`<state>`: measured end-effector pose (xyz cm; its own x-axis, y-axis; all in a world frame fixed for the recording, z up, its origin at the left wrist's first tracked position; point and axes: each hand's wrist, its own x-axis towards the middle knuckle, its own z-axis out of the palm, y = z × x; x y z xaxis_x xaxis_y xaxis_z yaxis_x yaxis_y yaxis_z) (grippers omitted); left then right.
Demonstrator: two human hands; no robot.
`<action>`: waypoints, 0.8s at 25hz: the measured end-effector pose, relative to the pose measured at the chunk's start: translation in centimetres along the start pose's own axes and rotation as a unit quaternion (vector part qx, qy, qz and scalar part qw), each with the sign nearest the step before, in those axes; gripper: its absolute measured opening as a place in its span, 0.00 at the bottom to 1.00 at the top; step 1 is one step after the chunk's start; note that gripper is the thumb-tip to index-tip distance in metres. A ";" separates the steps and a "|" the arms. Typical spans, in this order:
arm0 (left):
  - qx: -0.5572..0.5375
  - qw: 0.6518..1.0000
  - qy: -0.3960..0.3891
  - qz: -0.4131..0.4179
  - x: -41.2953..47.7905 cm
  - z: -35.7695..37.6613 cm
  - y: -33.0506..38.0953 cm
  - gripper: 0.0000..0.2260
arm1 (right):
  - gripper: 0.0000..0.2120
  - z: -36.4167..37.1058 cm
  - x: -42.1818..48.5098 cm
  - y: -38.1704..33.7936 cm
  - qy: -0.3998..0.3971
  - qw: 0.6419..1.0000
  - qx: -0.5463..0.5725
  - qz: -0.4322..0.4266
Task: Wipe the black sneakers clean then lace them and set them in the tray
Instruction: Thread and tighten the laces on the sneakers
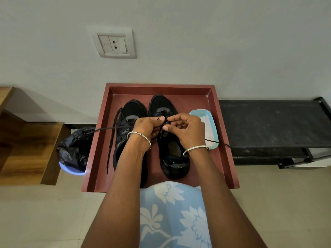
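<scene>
**While lacing goes on, two pinches meet**

As the left hand and right hand meet fingertip to fingertip, both pinch the black lace just over the right sneaker, at its tongue (ends trail off L and R past the tray rim). Left sneaker sits just beside it in the tray, own lace loose. Both: matte black w/ grey eyelet patches.

A dark red tray sits in the middle of the frame, up against the wall. In it the left sneaker and the right sneaker lie side by side, toes to the wall. A small blue dish with a white cloth sits at the right.
</scene>
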<state>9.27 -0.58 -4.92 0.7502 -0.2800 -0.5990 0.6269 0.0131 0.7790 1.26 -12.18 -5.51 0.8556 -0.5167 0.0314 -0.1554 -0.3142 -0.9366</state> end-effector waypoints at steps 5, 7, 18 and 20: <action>-0.001 1.000 0.030 0.006 0.5 -0.6 -0.3 0.04 | 0.02 0.0 0.0 0.5 0.032 0.999 -0.028 0.018; 0.026 0.996 0.078 0.037 1.1 -0.7 -1.0 0.04 | 0.04 -1.2 -0.3 1.2 0.046 0.995 -0.049 0.070; 0.412 0.862 0.228 0.189 0.9 0.4 -1.7 0.06 | 0.07 -1.1 -0.8 0.3 0.003 0.916 0.304 0.260; 0.428 0.846 0.247 0.201 1.0 0.6 -1.7 0.05 | 0.09 -0.9 -1.0 0.5 0.006 0.913 0.295 0.282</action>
<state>8.80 -1.47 -6.77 0.9955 0.0190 -0.0933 0.0762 -0.7471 0.6603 -0.07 -12.53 -5.70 0.7163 -0.4735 -0.5126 -0.2726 0.4864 -0.8302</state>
